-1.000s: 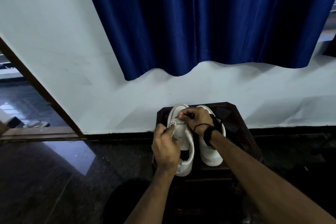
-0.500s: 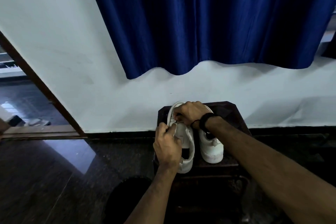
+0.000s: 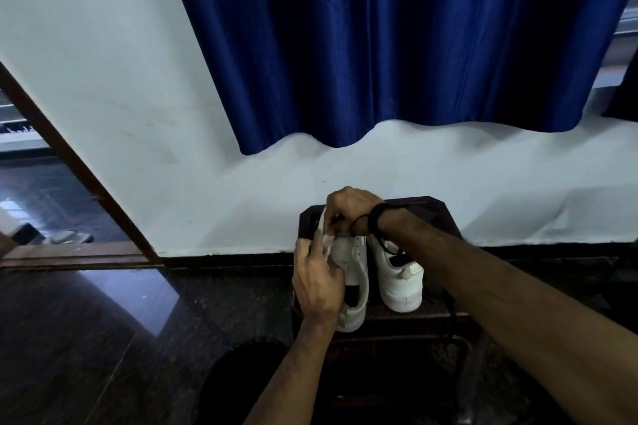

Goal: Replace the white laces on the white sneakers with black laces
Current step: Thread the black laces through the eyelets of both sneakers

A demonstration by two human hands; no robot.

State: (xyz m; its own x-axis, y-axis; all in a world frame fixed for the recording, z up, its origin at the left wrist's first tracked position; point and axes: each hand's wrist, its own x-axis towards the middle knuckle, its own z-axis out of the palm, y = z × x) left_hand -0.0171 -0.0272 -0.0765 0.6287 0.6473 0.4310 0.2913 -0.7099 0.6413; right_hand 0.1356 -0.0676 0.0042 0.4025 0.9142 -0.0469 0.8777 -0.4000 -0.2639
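Two white sneakers stand side by side on a small dark stool (image 3: 438, 214), heels toward me. My left hand (image 3: 319, 278) grips the left side of the left sneaker (image 3: 352, 272) near its tongue. My right hand (image 3: 348, 209) reaches over that shoe's toe end and pinches a black lace (image 3: 340, 217) at the eyelets. The right sneaker (image 3: 400, 281) has black lace (image 3: 388, 247) running across its top. A dark band sits on my right wrist. The eyelets under my fingers are hidden.
A blue curtain (image 3: 397, 45) hangs on the white wall behind the stool. A brown door frame (image 3: 69, 162) slants at the left, with a glossy dark floor (image 3: 103, 338) below. A dark round shape (image 3: 241, 386) lies on the floor before the stool.
My right hand has moved farther over the toe end of the left sneaker, still pinching the lace. The left hand keeps its hold on the shoe's side.
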